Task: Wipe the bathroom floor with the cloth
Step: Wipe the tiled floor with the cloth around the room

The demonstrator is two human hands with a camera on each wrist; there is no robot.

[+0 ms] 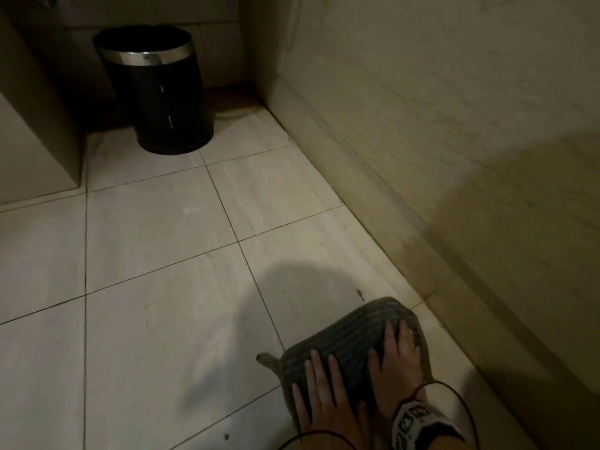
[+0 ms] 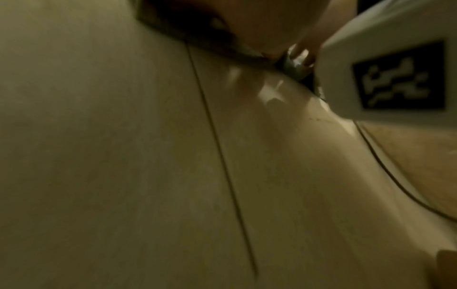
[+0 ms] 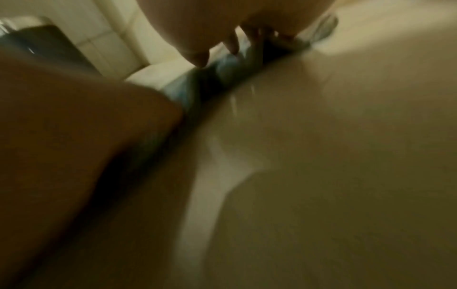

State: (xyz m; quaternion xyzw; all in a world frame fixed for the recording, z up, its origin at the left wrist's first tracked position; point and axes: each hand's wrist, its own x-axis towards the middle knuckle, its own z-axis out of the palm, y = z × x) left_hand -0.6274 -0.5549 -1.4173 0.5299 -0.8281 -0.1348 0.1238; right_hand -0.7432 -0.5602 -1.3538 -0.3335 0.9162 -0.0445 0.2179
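Both hands, left hand (image 1: 319, 389) and right hand (image 1: 394, 362), press flat with straight fingers on the cloth (image 1: 350, 332) beside the wall (image 1: 454, 157); it looks soft and light, best held down by the palms.

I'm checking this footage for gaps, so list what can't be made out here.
- Floor under the cloth: head view, covered by it and both flat hands, left hand, right hand.
- Bin contents: head view, too dark.
- Cloth's near edge: head view, behind the forearms.
- Wrist views: motion-blurred; fingers barely readable.

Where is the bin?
In the head view the bin stands at the far left, in the corner by the back wall, far from the cloth.
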